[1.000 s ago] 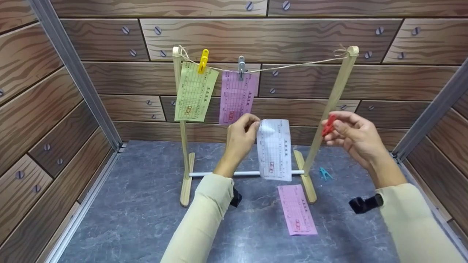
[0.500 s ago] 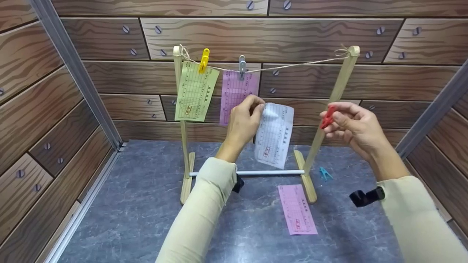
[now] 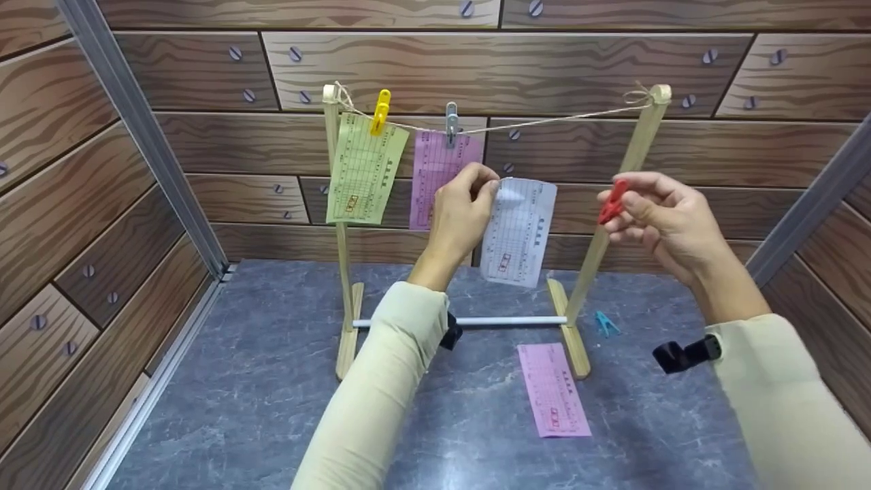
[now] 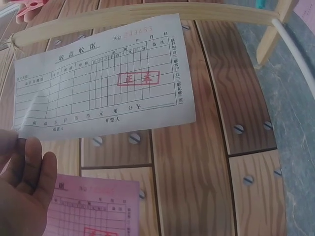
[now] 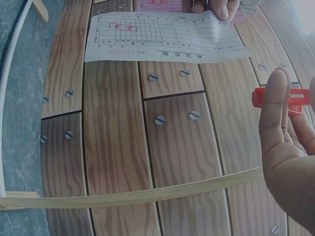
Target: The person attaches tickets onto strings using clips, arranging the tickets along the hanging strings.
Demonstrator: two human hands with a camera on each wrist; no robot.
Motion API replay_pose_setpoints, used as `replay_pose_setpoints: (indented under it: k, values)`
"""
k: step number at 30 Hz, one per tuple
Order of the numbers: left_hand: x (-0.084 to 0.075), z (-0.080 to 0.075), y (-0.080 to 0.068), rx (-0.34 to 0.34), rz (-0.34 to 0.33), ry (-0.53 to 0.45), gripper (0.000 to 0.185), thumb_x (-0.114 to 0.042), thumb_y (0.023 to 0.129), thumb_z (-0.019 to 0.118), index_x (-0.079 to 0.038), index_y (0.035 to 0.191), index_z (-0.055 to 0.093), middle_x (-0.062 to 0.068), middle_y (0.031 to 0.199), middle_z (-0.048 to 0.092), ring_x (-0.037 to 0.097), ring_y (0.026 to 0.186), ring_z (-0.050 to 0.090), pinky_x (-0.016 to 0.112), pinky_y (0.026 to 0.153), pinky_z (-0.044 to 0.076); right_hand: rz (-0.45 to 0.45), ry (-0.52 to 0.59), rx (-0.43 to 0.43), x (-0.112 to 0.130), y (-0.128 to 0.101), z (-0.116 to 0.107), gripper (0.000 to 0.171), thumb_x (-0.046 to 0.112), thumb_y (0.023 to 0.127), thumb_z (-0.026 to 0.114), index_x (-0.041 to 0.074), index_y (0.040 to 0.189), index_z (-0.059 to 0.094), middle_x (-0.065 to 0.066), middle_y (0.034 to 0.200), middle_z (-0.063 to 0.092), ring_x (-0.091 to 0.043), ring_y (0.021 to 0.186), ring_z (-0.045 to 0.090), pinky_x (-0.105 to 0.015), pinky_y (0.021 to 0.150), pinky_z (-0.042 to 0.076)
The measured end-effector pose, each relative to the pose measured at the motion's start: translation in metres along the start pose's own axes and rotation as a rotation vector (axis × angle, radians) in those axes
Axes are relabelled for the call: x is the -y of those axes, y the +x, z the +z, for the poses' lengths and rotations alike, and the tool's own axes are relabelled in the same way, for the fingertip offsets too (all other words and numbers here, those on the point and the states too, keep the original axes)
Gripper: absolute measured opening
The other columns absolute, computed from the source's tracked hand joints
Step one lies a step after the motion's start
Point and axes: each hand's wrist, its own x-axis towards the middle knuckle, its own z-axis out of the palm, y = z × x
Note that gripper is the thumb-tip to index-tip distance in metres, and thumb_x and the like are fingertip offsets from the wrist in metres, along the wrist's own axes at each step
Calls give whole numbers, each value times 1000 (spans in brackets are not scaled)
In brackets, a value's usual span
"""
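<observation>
My left hand [image 3: 466,204] pinches the top corner of a white printed slip [image 3: 518,231], which hangs below the string [image 3: 544,122] of a small wooden drying rack [image 3: 629,177]. The slip [image 4: 103,93] fills the left wrist view, with fingers [image 4: 29,172] at its corner. My right hand [image 3: 653,218] pinches a red clothespin [image 3: 612,201] beside the rack's right post; the right wrist view shows that clothespin [image 5: 283,97] too. A green slip [image 3: 364,170] under a yellow pin [image 3: 379,112] and a pink slip [image 3: 439,170] under a grey pin [image 3: 450,124] hang on the string.
Another pink slip [image 3: 552,389] lies flat on the grey floor [image 3: 238,381] in front of the rack. A teal clothespin [image 3: 603,322] lies by the right foot. A white rod [image 3: 503,320] joins the rack's feet. Wood-pattern walls [image 3: 81,204] close in three sides.
My left hand has lifted the white slip upward, closer to the string. My right hand with the red clothespin has risen slightly too.
</observation>
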Motion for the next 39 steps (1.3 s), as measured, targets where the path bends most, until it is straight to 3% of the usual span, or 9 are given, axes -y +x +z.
replay_pose_setpoints:
  k: [13, 20, 28, 34, 39]
  values:
    - [-12, 2, 12, 0, -62, 37, 5, -12, 97, 67, -11, 94, 71, -5, 76, 60, 8, 69, 53, 27, 65, 42, -26, 10, 48, 22, 18, 21, 26, -6, 99, 58, -11, 124, 57, -24, 105, 69, -26, 69, 70, -33, 62, 59]
    - [-17, 1, 20, -15, -62, 37, 5, -12, 97, 66, -10, 94, 71, -4, 75, 62, 9, 67, 54, 27, 64, 43, -41, 11, 75, 32, 31, 34, 27, -6, 97, 60, -12, 123, 57, -26, 103, 69, -28, 69, 70, -35, 63, 59]
    - [-24, -3, 31, -79, -63, 54, 6, -12, 96, 67, -9, 96, 72, -2, 76, 63, 10, 67, 53, 28, 64, 42, -5, 129, 100, 50, 49, 55, 32, -9, 90, 68, -13, 119, 56, -30, 106, 66, -33, 71, 70, -39, 66, 60]
    - [-27, -2, 35, -127, -59, 54, 5, -13, 97, 67, -10, 96, 72, -2, 79, 66, 10, 69, 55, 28, 66, 43, -58, 51, 41, 56, 61, 72, 38, -7, 86, 74, -11, 118, 54, -27, 108, 67, -30, 64, 68, -37, 59, 59]
    - [-29, 3, 36, -146, -38, 40, 6, -11, 97, 67, -7, 97, 72, 1, 85, 71, 12, 74, 59, 27, 68, 45, -145, -49, -18, 57, 71, 84, 30, -7, 87, 73, -9, 111, 56, -25, 103, 69, -27, 57, 67, -34, 53, 57]
